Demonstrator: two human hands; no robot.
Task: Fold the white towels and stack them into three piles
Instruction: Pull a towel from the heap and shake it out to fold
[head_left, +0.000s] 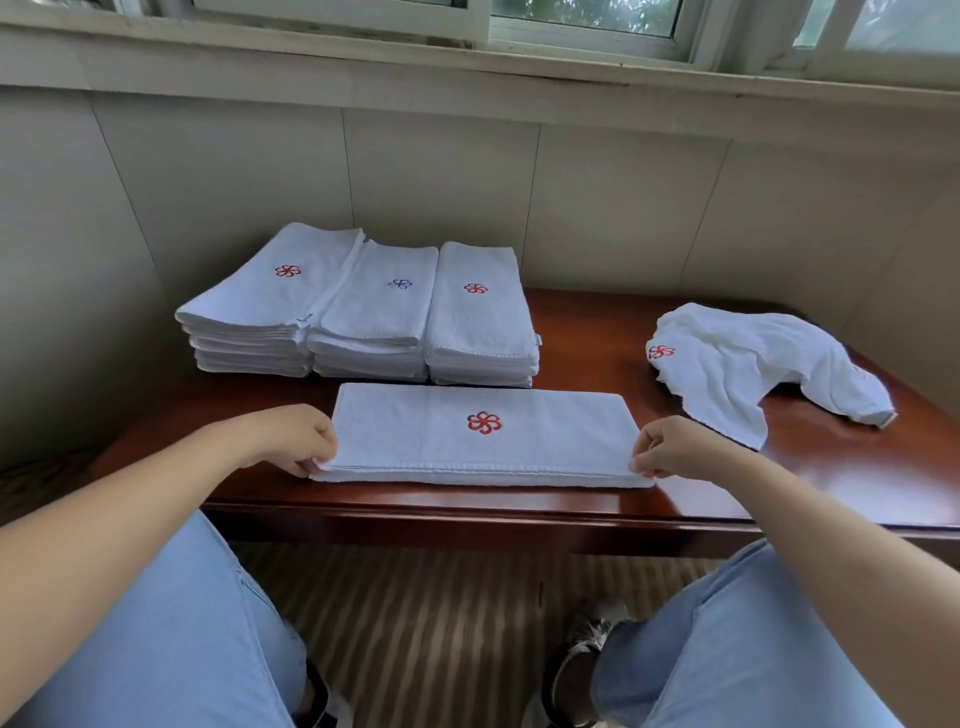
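A white towel (441, 441) with a red flower emblem lies folded into a long strip near the table's front edge. My left hand (296, 439) pinches its left end and my right hand (670, 447) pinches its right end. Behind it stand three piles of folded white towels side by side: the left pile (260, 306) with a red emblem on top, the middle pile (374, 312) with a blue emblem, the right pile (478, 322) with a red emblem. A crumpled white towel (753, 364) lies unfolded at the right.
The towels sit on a glossy reddish-brown wooden table (597, 332) pushed against a pale panelled wall under a window. My knees in light blue jeans are below the table's front edge, over a striped floor.
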